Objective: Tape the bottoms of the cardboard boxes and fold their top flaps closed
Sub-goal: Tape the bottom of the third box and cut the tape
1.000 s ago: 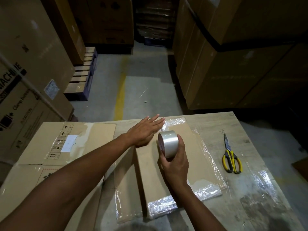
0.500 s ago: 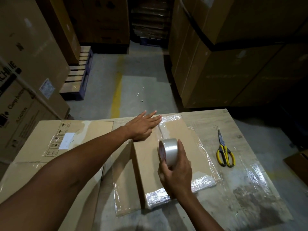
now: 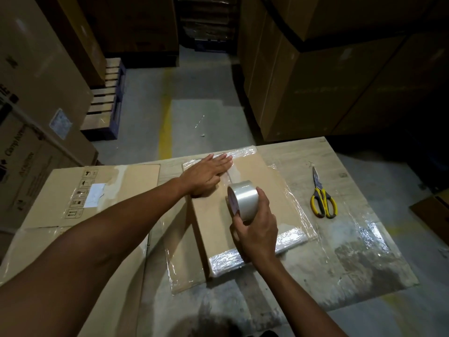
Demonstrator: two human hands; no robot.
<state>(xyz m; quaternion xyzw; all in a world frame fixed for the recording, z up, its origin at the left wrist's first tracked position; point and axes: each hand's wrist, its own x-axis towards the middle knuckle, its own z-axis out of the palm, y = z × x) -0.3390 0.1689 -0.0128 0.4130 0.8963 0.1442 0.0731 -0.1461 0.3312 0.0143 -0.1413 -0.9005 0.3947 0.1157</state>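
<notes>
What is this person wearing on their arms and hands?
Nothing that shows: the left hand and right hand are ungloved, with no ring or watch visible. The left forearm and right forearm are bare to the picture's edge, with no sleeve in view.

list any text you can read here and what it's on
"Clamp" then cut-off letters: lower brown carton, left edge.
Line below it: blurred.
On flat cardboard box: black handling symbols, white label, no readable words.
On upper brown carton: white sticker, blurred.
Inside clear tape roll: red print, blurred.

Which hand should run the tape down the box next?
Right hand: it grips the roll over the box. The left hand lies flat on the box's far end, likely anchoring the tape.
</notes>
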